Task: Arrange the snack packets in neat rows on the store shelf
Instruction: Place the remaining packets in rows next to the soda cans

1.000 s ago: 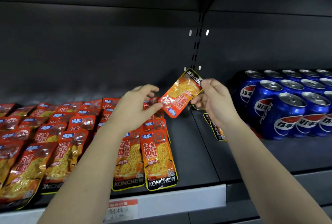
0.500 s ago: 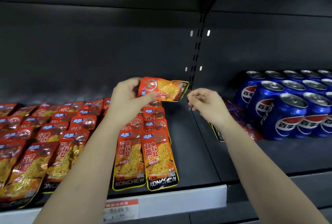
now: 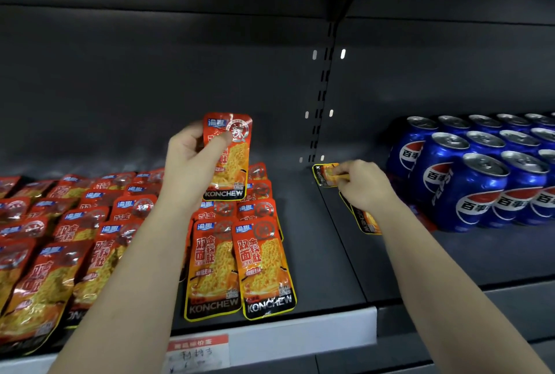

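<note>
Holding one orange-red foil snack packet with a black KONCHEW band upright in the left hand. The thumb is lying across the packet's front and the fingers are curling behind its left edge. The packet is hanging label-forward, right way up, above the back end of the rightmost packet rows.

The right hand is reaching to the back of the dark grey metal shelf, just right of the slotted black upright. Its fingertips are pinching the edge of a second orange packet with a yellow border. That packet is probably resting on the shelf rather than lifted, but the view there is too dark and small to be sure.

A third packet of the same kind is lying flat on the shelf, partly under the right wrist.

The rows are lying flat and overlapping front to back, filling the left part of the shelf, with two packets sitting side by side at the front edge. Blue Pepsi cans are standing packed together on the right, near the right hand but not touching it. A white price strip is running along the shelf front, carrying a red-and-white price label.
</note>
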`<state>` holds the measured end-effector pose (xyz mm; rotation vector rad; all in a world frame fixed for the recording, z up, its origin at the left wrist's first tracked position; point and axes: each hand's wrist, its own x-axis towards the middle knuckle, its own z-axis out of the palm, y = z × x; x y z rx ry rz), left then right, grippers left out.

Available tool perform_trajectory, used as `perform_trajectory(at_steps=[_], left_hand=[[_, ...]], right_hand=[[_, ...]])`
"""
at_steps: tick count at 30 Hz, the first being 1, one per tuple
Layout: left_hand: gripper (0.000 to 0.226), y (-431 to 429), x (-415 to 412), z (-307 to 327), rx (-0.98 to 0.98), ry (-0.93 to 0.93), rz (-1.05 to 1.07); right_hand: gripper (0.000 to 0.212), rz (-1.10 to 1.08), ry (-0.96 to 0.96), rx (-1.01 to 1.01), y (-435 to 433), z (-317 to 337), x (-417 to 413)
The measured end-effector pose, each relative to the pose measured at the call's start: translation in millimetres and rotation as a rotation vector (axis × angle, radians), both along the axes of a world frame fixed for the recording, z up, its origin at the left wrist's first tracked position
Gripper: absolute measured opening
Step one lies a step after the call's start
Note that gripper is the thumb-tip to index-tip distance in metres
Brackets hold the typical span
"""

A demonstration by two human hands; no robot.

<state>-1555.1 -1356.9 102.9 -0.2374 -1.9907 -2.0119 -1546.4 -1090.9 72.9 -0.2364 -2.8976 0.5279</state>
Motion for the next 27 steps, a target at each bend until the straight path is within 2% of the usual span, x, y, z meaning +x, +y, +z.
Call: perform_trajectory(at_steps=[4, 6, 7, 8, 11, 14, 17, 24, 27], left_hand=[[0.015, 0.9, -0.1, -2.5, -0.099, 0.018, -0.001], [0.02, 0.3, -0.6, -3.2, -0.149, 0.034, 0.021], [0.02, -0.1, -0.9, -3.3, -0.166, 0.036, 0.029], [0.02, -0.8, -1.6, -3.6, -0.179, 0.032, 0.035], [0.021, -1.3, -3.1, -4.6, -0.207, 0.021, 0.032], [0.024, -1.0, -4.0, -5.3, -0.236, 0.022, 0.03], [0.026, -2.0, -5.1, -6.4, -0.256, 0.013, 0.029], [0.036, -2.3, -4.9, -7.6, -0.333, 0.009, 0.035], [0.035, -2.0, -4.5, -7.1, -0.348, 0.006, 0.045]], right_hand=[[0.022, 0.096, 0.086, -0.263, -1.4, 0.3, -0.7], [0.015, 0.009, 0.188, -0.233, 0.8, -1.4, -3.5], [0.02, -0.065, 0.221, -0.176, 2.5, -2.0, -4.2], [0.033, -0.125, 0.202, -0.127, 3.9, -1.6, -4.1], [0.083, -0.184, -0.133, 0.011, 4.2, 1.9, -1.6], [0.101, -0.173, -0.298, 0.116, -0.5, 2.4, -0.5], [0.096, -0.142, -0.281, 0.059, -3.2, 2.9, -0.2], [0.06, -0.063, -0.219, -0.035, -9.4, 6.7, 5.3], [0.056, -0.06, -0.173, -0.095, -10.3, 8.7, 6.4]])
